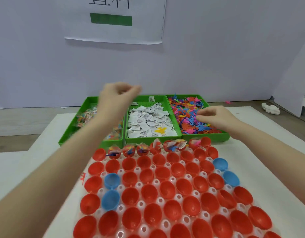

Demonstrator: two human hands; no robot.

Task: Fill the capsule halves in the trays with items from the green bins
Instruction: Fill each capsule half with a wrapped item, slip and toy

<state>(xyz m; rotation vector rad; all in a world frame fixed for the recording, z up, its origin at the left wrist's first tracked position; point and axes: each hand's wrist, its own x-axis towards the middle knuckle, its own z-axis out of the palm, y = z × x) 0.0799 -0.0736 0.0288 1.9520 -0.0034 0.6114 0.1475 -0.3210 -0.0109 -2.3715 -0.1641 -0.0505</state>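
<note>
head view: both hands over the green bins

head camera looks down on your white worktop (24, 169), where a clear plastic tray (179, 219) with round holes carries rows of red plastic capsule halves (149, 192) and a few blue plastic capsule halves (111, 180), all open side up. most halves in the far row next to the bins already hold small packets and coloured bits; the nearer rows hold nothing.

beyond the tray stand three green plastic bins side by side. the left green bin (74, 124) holds clear packets of coloured sweets, the middle green bin (153, 137) holds small white printed sachets (146, 121) with a yellow star-shaped piece on top, and the right green bin (218, 134) is heaped with small flat foam figures in many colours (187, 112).

your left hand (117, 95) is raised above the left and middle bins, blurred, its fingers curled; i cannot tell whether it holds anything. your right hand (215, 115) rests low in the right bin, fingers bent down into the foam figures, touching them; whether it pinches one is not clear.

a small white figurine (270, 109) lies on the worktop at far right.
</note>
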